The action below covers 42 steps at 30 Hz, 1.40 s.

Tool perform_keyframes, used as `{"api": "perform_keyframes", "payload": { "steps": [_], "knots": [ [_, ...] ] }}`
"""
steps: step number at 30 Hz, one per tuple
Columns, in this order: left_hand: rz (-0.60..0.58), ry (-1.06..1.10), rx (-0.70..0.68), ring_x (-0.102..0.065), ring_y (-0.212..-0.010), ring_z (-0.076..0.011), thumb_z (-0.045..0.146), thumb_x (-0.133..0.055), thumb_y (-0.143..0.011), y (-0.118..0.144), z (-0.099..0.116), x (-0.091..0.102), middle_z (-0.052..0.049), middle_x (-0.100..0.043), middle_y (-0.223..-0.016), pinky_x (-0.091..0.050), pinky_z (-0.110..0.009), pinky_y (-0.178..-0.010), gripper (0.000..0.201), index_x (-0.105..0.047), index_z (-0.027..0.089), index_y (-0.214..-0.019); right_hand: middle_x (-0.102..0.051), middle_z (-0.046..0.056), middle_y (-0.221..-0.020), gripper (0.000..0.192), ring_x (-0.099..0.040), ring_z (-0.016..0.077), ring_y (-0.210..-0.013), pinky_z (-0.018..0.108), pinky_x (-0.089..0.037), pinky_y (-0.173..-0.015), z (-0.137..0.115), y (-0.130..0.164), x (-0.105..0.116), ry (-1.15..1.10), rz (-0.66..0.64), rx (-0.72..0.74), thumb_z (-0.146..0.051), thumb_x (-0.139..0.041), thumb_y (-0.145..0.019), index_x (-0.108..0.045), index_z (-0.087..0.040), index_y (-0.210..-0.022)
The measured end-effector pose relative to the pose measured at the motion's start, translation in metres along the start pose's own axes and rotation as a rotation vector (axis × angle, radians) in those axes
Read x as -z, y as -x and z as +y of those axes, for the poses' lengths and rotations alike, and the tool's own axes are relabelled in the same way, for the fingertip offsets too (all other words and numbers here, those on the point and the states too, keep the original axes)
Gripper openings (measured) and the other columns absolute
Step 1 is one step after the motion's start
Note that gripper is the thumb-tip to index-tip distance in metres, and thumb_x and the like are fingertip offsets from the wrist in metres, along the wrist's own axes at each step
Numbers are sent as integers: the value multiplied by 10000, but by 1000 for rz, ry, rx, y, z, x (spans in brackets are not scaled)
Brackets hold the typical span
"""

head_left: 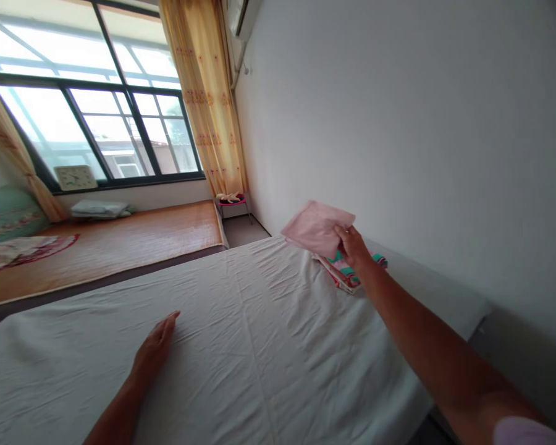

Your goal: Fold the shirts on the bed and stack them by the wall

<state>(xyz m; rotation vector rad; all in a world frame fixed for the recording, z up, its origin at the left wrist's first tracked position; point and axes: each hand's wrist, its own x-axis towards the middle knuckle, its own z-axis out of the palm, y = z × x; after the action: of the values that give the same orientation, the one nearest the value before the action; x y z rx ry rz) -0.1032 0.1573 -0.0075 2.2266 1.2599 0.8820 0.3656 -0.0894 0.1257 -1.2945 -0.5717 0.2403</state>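
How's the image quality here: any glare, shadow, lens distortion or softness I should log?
Head view: glare at the window, its panes partly washed to white; head view: the wall darkens toward the lower right; head view: apparent wide-angle stretch, the right forearm looming large; head view: pink cloth and right grip readable, fine weave not discernible.

1. Wears a pale lilac sleeve [521, 431] on the right arm, with only a rounded edge visible in the bottom right corner.
2. Appears plain and smooth in the sleeve's fabric, slightly blurred, with stitching too unclear to make out.
3. Has a bare right forearm [412, 327], long and slim, broadest toward the elbow and narrowing to the wrist.
4. Has a bare left forearm [120, 402], also tapering, cropped by the bottom edge.
5. Ends in a bare left hand [157, 340] and bare right hand [349, 243], nails too small to describe.
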Motion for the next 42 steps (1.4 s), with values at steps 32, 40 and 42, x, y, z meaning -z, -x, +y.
{"api": "perform_keyframes", "payload": {
  "steps": [32, 40, 42],
  "knots": [
    [-88, -323, -159, -557, -1169, -234, 482, -393, -812, 6, 12, -6, -19, -650, -1197, -404, -421, -1055, 437, -667, 253, -1064, -709, 159, -913, 312, -626, 274, -941, 371, -457, -852, 77, -81, 161, 970, -151, -162, -412, -604, -791, -707, -120, -837],
    [-100, -355, -170, -538, -1185, -220, 476, -377, -838, 8, 10, -7, -30, -634, -1218, -397, -395, -1057, 451, -647, 236, -1108, -650, 106, -571, 421, -605, 216, -537, 327, -466, -479, 72, -84, 155, 551, -187, -671, -470, -797, -554, -667, -109, -728],
    [-100, -355, -165, -541, -1180, -219, 475, -382, -838, 9, 12, -6, -25, -636, -1213, -401, -393, -1053, 440, -648, 244, -1102, -633, 83, -538, 393, -583, 191, -500, 292, -443, -438, 65, -83, 152, 557, -189, -724, -468, -788, -563, -661, -124, -705]
  ]
}}
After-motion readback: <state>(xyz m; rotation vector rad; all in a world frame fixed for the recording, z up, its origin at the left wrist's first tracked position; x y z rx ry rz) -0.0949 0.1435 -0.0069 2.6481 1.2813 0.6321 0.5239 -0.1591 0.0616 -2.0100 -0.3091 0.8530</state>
